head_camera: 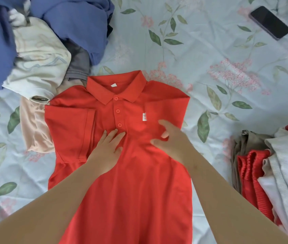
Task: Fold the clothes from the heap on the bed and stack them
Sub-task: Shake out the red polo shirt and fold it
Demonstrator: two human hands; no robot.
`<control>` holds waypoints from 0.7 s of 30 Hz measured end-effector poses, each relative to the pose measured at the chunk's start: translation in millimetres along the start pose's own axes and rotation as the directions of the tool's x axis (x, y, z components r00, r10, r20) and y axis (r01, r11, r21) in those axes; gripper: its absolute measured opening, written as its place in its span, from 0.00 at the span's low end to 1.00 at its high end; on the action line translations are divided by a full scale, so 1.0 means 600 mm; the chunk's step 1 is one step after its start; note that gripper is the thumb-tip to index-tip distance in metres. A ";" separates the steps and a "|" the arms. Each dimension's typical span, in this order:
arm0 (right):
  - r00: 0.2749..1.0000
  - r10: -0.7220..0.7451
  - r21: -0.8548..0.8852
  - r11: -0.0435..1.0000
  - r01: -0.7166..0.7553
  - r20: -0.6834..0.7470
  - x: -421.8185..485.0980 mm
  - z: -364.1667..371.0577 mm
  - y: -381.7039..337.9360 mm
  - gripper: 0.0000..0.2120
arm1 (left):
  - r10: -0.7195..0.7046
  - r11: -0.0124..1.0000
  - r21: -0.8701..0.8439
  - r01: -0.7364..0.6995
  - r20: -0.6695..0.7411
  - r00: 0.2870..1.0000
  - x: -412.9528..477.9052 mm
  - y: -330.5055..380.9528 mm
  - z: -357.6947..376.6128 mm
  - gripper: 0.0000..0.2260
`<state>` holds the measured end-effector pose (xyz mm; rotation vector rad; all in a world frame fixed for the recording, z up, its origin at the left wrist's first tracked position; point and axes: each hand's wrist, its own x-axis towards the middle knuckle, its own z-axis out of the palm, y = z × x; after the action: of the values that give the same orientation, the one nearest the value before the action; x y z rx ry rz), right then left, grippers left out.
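The unfolded heap (39, 41) lies far left on the bed (210, 50). The red polo shirt (130, 182) lies flat at the centre, sleeves folded in. The left hand (107, 148) presses it, fingers straight. The right hand (171, 140) is blurred and loosely bent over the chest; grip unclear. The folded stack (271, 169) sits near right.

A red polo shirt (130, 164) lies face up in the middle of the frame. Its collar points toward the top, its three buttons are done up, and a small white label sits on the chest. The sleeve on the frame's left is folded in over the front. The heap (39, 41) of crumpled blue, cream, grey and pink clothes fills the upper left, touching the shirt's shoulder. The stack (271, 173) of folded tan, red and white clothes lies at the right edge.
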<state>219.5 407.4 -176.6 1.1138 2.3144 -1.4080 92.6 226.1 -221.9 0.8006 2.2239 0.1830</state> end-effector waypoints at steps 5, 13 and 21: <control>0.893 0.193 0.214 0.970 -0.112 -0.406 -0.025 0.009 0.055 0.09 | -0.084 0.994 -0.083 0.065 -0.256 0.963 -0.001 0.039 -0.017 0.17; 0.942 0.317 0.292 0.916 -0.275 -0.107 -0.067 0.020 0.127 0.11 | 0.175 0.963 -0.174 -0.206 -0.177 0.969 0.061 0.235 0.002 0.15; 0.900 0.407 0.325 0.882 -0.342 -0.156 -0.098 0.034 0.170 0.15 | -0.082 0.989 0.105 0.105 -0.208 0.975 0.115 0.294 0.043 0.32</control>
<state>327.3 388.1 -224.6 1.7793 1.9009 -1.5609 161.0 404.8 -218.5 0.7651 2.4789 0.0940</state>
